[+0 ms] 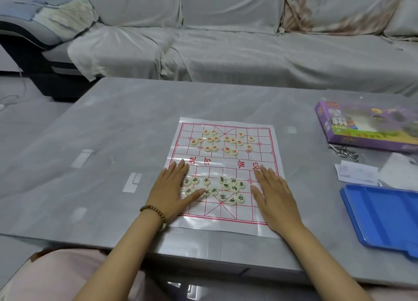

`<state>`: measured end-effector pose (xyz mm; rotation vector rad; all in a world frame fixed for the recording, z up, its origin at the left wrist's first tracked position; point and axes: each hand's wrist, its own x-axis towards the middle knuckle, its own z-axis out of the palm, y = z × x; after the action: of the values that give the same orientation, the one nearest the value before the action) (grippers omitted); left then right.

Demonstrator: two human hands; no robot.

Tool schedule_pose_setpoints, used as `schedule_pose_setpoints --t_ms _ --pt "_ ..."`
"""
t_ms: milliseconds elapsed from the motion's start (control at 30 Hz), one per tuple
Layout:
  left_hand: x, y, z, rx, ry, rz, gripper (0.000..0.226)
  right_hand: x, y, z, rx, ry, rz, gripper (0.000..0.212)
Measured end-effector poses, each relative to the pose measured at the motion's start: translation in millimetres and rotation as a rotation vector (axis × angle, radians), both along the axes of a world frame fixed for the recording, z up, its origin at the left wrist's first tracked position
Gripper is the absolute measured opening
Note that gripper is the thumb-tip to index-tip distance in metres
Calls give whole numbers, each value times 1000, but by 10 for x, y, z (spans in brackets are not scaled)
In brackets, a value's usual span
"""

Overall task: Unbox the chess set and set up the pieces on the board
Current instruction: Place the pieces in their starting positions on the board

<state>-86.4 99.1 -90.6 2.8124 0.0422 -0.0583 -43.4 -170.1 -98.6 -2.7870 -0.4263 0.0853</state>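
— Where do we have our hands?
— Both lie flat on the xiangqi board sheet [268, 219] at mid-frame. Our left hand [172, 192] and right hand [274, 195] have their fingers [181, 168] straight, gripping nothing, either side of the black-lettered pieces [226, 186].
— And the red-lettered pieces [222, 140]?
— Clustered on the sheet's upper half. The purple box [362, 128] lies at the bench's [113, 142] right edge.

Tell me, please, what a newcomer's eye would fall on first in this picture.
The red-lined chess board on the table stands out first, with the left hand and the right hand flat on its near half. Red-lettered pieces lie loosely clustered on the far half, black-lettered pieces between the hands. A purple box sits far right.
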Motion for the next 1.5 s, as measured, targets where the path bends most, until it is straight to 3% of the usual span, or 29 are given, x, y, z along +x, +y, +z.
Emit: schedule_pose_setpoints --t_ms 267,500,767,1000,1100,1200,1333,1500 --pt "9 38 -63 32 -3 -22 109 -55 7 30 41 0 -15 54" --pt "-69 -4 -47 -82 -74 3 107 -73 194 255 406 44 126 26" --pt "-74 -17 -47 -49 -71 12 114 194 466 324 236 123 160 24" --pt "-84 -26 -40 -56 -67 12 116 187 517 330 257 118 195 21" --pt "-89 -66 -17 -49 -78 -3 112 165 390 357 424 118 107 17" --pt "-58 -205 35 -41 -115 -58 110 159 78 332 547 -5 -76 16" --pt "4 -388 29 6 -102 -97 109 135 -355 192 523 -34 -237 20" --pt "-21 -433 -87 13 -96 -73 97 97 -498 63 426 -72 -159 26"
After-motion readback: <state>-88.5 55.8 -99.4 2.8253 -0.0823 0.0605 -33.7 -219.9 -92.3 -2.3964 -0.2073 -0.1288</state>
